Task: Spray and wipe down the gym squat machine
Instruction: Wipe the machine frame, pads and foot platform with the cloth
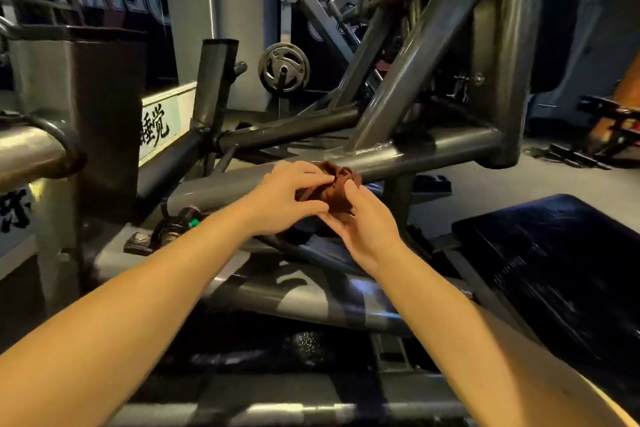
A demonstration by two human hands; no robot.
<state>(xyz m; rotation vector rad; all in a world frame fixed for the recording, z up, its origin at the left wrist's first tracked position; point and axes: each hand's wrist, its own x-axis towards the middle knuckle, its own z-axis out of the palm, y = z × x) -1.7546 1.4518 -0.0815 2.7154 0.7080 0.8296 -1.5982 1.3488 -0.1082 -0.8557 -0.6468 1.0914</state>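
A crumpled dark red cloth (pixel 337 185) sits between both of my hands, just in front of a grey horizontal tube (pixel 426 154) of the squat machine frame. My left hand (pixel 284 198) curls its fingers over the cloth from the left. From the right and below, my right hand (pixel 363 222) grips the cloth, with its thumb against the fabric. The cloth is bunched, and part of it is hidden behind my fingers. No spray bottle is in view.
A black padded platform (pixel 554 270) lies at the lower right. Slanted grey tubes (pixel 415 55) rise behind the hands. A weight plate (pixel 284 68) hangs on a peg further back. A dark post (pixel 104 114) and a chrome bar (pixel 31 152) stand at the left.
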